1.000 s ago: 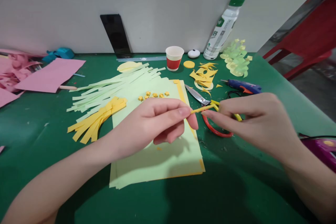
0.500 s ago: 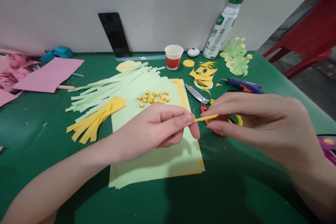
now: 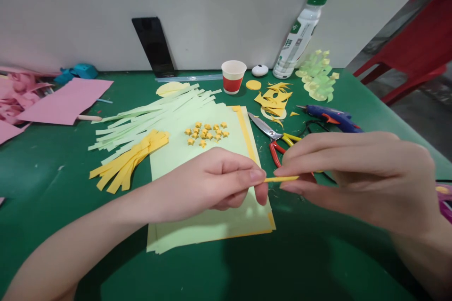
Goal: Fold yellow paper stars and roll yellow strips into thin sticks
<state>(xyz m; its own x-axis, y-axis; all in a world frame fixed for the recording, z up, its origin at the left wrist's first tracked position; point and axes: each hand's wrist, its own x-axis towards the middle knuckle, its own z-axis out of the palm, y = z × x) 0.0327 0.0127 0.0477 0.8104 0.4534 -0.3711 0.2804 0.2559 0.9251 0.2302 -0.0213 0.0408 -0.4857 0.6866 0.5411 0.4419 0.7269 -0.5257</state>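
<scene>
Between my two hands runs a narrow yellow paper strip (image 3: 281, 179), seen nearly edge-on and level. My left hand (image 3: 226, 181) is closed, pinching the strip's left end between thumb and fingers above the green paper sheets (image 3: 212, 225). From the other side, the thumb and fingers of my right hand (image 3: 360, 178) close about the strip's right part. Folded yellow paper stars (image 3: 206, 132) lie in a group on the sheets beyond my left hand. Scissors (image 3: 263, 127) with red and yellow handles lie behind my right fingers, their handles partly hidden.
Yellow strips (image 3: 130, 160) and pale green strips (image 3: 151, 120) lie left of the sheets. Behind stand a paper cup (image 3: 233, 77), a leaning phone (image 3: 154, 47) and a bottle (image 3: 298, 37). A blue glue gun (image 3: 330, 116) and yellow scraps (image 3: 275, 99) lie right; pink paper (image 3: 68, 99) lies far left.
Both hands have moved slightly down and right with the paper strip, which now lies more level. More of the scissors' handles and glue gun shows.
</scene>
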